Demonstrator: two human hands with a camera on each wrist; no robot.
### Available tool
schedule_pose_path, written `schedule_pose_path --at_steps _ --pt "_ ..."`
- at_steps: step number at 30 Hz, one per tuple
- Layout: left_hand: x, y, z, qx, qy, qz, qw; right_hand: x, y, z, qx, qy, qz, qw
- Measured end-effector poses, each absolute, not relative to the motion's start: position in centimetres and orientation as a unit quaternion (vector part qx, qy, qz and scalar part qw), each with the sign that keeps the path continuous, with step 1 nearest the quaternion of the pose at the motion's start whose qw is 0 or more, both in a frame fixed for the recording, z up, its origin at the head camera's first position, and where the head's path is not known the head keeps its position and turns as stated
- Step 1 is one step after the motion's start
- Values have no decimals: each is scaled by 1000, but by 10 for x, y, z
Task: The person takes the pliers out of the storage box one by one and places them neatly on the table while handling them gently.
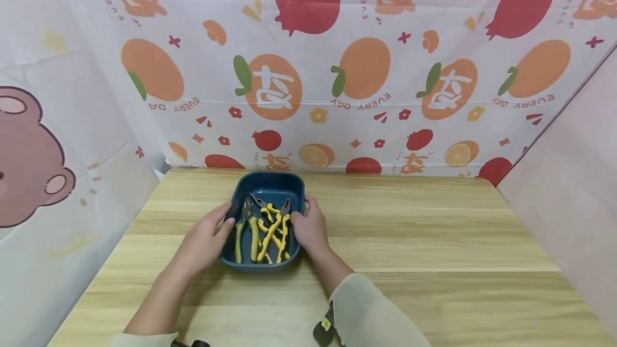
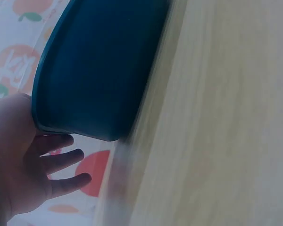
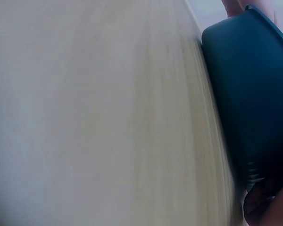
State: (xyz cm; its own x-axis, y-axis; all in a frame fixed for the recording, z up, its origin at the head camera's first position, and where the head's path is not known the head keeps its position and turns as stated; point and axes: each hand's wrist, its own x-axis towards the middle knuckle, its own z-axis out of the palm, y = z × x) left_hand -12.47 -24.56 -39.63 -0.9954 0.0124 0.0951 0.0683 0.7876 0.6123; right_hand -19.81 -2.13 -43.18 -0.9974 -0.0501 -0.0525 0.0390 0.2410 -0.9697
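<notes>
A dark blue plastic basin (image 1: 262,264) is at the left-centre of the wooden table, held between both hands. Inside it lie several pliers (image 1: 254,237) with yellow or yellow-and-black handles, some crossing each other. My left hand (image 1: 207,237) grips the basin's left side, thumb at the rim. In the left wrist view, three fingers (image 2: 61,162) of that hand spread out beyond the basin's wall. My right hand (image 1: 310,226) holds the right side, thumb over the rim and fingers outside, partly hidden. Whether the basin's base touches the table, I cannot tell.
The wooden table (image 1: 434,240) stretches to the right and towards me. A fruit-printed cloth (image 1: 318,68) hangs along its back edge. On the left is a pale cloth with a bear print (image 1: 29,159). A pale wall (image 1: 578,165) stands at the right.
</notes>
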Motion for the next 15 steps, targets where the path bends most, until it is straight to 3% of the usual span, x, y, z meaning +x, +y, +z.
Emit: schedule_pose_path --at_steps 15 --pt "-127 -253 -399 -44 -968 -243 42 -203 -25 -435 -17 810 -583 62"
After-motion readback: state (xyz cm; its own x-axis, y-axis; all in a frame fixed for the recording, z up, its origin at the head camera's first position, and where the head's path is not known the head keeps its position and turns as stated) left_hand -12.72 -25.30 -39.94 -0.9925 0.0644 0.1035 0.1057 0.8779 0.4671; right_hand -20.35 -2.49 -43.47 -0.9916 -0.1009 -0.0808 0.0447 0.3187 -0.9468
